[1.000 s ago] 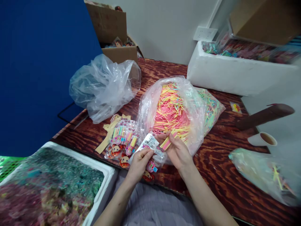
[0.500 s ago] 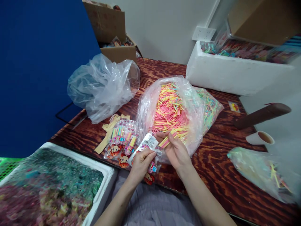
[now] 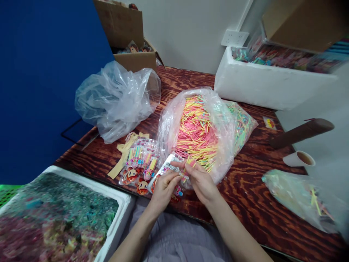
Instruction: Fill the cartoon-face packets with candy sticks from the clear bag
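My left hand (image 3: 163,189) is closed in a pinch on the edge of a clear printed packet (image 3: 178,191), partly hidden by the fingers. My right hand (image 3: 200,182) grips a small bundle of pink and yellow candy sticks (image 3: 191,162), held at the packet's top edge; whether the tips are inside I cannot tell. A silvery-white packet (image 3: 167,164) lies just behind my left hand. Beyond both hands stands a wide-mouthed plastic bag (image 3: 225,134) full of loose pink and yellow sticks (image 3: 196,127). Filled packets with a red-haired cartoon figure (image 3: 141,185) are piled to the left.
Left are a crumpled clear bag (image 3: 122,105), a cardboard box (image 3: 136,62) and a foam box of coloured pieces (image 3: 124,200). Right are a white foam box (image 3: 245,83), a paper cup (image 3: 291,160), a brown tube (image 3: 300,133) and a plastic bag (image 3: 289,193).
My right hand has brought the stick bundle left and slightly down, against the packet in my left hand. The view has shifted slightly.
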`<state>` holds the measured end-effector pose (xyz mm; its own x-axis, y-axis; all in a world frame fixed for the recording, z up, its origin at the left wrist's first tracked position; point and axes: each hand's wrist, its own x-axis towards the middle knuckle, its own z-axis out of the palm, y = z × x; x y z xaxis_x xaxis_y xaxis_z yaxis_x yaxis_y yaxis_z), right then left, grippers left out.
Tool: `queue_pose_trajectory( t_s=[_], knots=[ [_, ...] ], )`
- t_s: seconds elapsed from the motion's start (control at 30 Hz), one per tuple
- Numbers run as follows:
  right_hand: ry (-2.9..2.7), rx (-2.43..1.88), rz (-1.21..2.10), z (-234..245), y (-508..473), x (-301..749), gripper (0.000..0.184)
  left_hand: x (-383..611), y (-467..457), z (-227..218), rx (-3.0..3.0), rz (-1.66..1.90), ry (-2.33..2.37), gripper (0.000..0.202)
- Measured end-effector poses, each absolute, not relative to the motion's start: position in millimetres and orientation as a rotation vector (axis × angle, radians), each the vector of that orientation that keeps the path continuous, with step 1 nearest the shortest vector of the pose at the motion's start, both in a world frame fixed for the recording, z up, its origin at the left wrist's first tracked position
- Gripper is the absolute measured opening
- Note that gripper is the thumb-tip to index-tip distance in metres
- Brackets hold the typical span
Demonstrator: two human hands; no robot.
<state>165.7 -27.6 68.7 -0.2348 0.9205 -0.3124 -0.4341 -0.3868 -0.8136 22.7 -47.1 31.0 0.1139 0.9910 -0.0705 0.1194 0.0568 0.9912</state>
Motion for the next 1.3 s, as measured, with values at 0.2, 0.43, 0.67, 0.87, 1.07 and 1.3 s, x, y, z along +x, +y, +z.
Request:
queue_pose_trajectory(
  t_s=[0.2, 0.43, 0.67, 0.87, 1.07, 1.3],
  knots=[
    [-0.981, -1.046, 1.629, 84.5, -32.8, 166.3, 0.038, 17.7, -47.4, 40.9, 1.262, 1.105, 1.149, 0.024],
    [-1.459, -1.161, 1.094, 93.2, -39.3, 162.8, 0.015, 16.1, -41.2, 49.1, 1.129, 1.166, 1.129, 0.027],
    [-1.621, -1.155, 1.049, 88.8, -55.6, 149.9, 0.029, 2.6, -37.5, 45.0, 0.865, 1.131, 1.116, 0.029],
    [-1.321, -1.178, 1.262, 68.2, -41.6, 184.8, 0.031, -35.4, -34.5, 49.2, 0.781, 1.088, 1.16, 0.028],
    [-2.062, -1.652, 0.502, 33.7, -9.3, 223.1, 0.025, -77.8, -0.4, 36.0, 0.954, 1.426, 1.607, 0.031],
    [-2.499, -1.788, -0.017, 25.0, 7.9, 208.9, 0.037, -72.7, 27.4, -6.6, 1.738, 1.241, 2.358, 0.026]
  ],
)
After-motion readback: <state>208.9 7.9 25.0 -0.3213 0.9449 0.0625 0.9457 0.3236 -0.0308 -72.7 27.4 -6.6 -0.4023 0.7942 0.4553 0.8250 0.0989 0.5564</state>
